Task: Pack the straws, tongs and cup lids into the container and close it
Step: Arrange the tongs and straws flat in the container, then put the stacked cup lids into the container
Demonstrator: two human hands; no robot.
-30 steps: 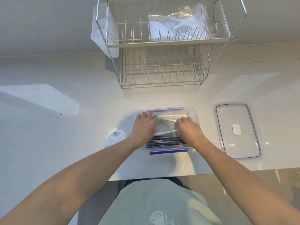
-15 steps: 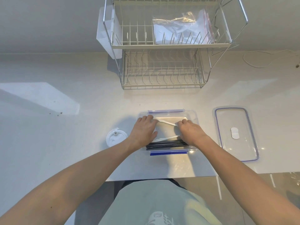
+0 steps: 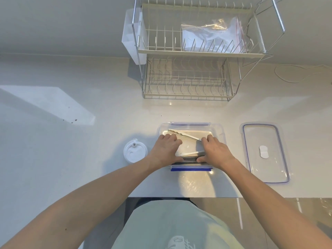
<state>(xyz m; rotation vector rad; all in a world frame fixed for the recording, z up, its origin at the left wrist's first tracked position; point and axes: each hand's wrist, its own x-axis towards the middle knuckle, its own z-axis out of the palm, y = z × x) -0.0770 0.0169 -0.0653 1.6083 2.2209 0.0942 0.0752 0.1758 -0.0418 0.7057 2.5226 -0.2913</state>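
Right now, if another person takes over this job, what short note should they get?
Left hand and right hand: both inside the open container, pressing on the contents; grip unclear.
In the container: black straws along the near side, white tongs behind them.
Still out: cup lids on the counter left of it; container lid flat to the right.
Left: add cup lids, fit lid, close the clips.

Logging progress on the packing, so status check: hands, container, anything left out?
Left hand and right hand both inside the container, on the tongs and straws. Cup lid outside, left. Container lid off, right.
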